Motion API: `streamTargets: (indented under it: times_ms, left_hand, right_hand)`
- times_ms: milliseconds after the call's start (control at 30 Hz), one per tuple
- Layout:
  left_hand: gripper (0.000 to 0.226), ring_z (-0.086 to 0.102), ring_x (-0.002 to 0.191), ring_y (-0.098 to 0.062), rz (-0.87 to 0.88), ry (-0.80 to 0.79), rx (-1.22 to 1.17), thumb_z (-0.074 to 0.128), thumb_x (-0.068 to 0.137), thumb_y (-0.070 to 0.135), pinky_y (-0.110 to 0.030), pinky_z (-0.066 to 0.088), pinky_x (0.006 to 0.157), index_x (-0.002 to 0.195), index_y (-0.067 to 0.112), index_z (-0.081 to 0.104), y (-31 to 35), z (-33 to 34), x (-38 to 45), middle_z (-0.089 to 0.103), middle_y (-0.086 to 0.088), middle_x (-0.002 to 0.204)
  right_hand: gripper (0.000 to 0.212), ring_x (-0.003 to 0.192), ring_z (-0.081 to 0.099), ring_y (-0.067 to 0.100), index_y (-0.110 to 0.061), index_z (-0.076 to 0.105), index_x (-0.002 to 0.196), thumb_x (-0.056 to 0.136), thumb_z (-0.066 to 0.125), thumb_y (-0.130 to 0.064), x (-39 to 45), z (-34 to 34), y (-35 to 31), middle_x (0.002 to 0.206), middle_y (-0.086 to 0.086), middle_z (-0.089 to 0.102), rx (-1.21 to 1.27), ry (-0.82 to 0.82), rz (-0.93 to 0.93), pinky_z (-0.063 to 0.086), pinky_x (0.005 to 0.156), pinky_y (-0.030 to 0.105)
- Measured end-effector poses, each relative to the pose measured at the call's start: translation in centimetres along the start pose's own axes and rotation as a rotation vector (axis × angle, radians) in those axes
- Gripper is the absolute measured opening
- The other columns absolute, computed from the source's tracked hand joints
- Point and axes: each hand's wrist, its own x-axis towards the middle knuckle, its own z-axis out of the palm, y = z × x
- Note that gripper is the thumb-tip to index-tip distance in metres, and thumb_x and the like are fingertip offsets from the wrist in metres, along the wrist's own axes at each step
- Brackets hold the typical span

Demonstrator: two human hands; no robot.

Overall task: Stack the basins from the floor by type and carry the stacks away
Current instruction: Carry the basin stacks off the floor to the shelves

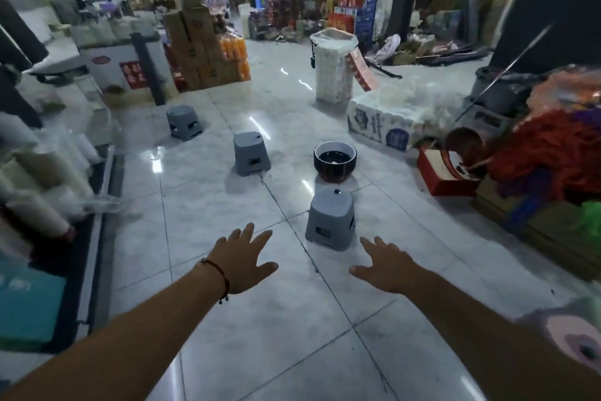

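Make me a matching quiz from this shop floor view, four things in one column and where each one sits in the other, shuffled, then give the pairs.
Things:
1. dark round basin with pale rim
2. grey plastic stool with a slotted side
3. red flat cardboard box
4. left hand with a red cord bracelet

Places:
A. farthest back on the left
B. right, by the colourful mop heads
C. just beyond the nearest grey stool
D. outstretched, empty, above the tiles

Pairs: 1-C, 2-A, 3-B, 4-D
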Motion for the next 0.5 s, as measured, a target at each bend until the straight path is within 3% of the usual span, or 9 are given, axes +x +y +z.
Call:
streamTargets:
  times_ms: [100, 233, 300, 500]
  left_hand:
    - [0.083, 0.016, 0.147, -0.032, -0.063, 0.015, -0.057, 0.029, 0.088, 0.074, -0.046, 0.025, 0.115, 0.155, 0.033, 0.001, -4.0, -0.2, 5.2, 0.001, -0.011, 0.163]
    - [0.081, 0.019, 0.146, -0.033, -0.122, 0.025, -0.088, 0.029, 0.09, 0.072, -0.046, 0.027, 0.114, 0.155, 0.033, 0.002, -9.8, 0.0, 12.7, 0.001, -0.012, 0.163]
    - [0.081, 0.017, 0.147, -0.032, -0.143, 0.009, -0.108, 0.029, 0.09, 0.072, -0.046, 0.026, 0.114, 0.155, 0.033, 0.001, -12.6, 0.0, 16.9, 0.0, -0.012, 0.163]
    - [0.08, 0.013, 0.148, -0.034, -0.059, -0.012, -0.121, 0.03, 0.092, 0.07, -0.047, 0.021, 0.117, 0.155, 0.032, -0.001, -20.8, -1.4, 33.3, -0.002, -0.012, 0.163]
  right_hand:
    - [0.085, 0.148, 0.016, 0.031, -0.029, 0.009, 0.156, 0.089, 0.044, -0.068, 6.9, -2.9, -2.1, 0.164, 0.006, 0.009, -0.004, -0.041, -0.044, 0.018, 0.118, 0.047]
    - [0.092, 0.137, 0.035, 0.031, -0.031, 0.022, 0.151, 0.074, 0.043, -0.077, 17.0, -5.2, -5.8, 0.153, 0.006, 0.032, 0.024, -0.047, -0.1, 0.033, 0.11, 0.05]
    - [0.087, 0.131, 0.041, 0.032, -0.026, 0.026, 0.148, 0.078, 0.047, -0.074, 22.1, -5.8, -7.7, 0.148, 0.007, 0.036, -0.014, -0.054, -0.107, 0.038, 0.106, 0.048]
    - [0.084, 0.14, 0.029, 0.035, -0.023, 0.014, 0.155, 0.089, 0.047, -0.064, 37.7, -8.4, -12.4, 0.159, 0.01, 0.019, -0.074, -0.065, -0.031, 0.03, 0.113, 0.048]
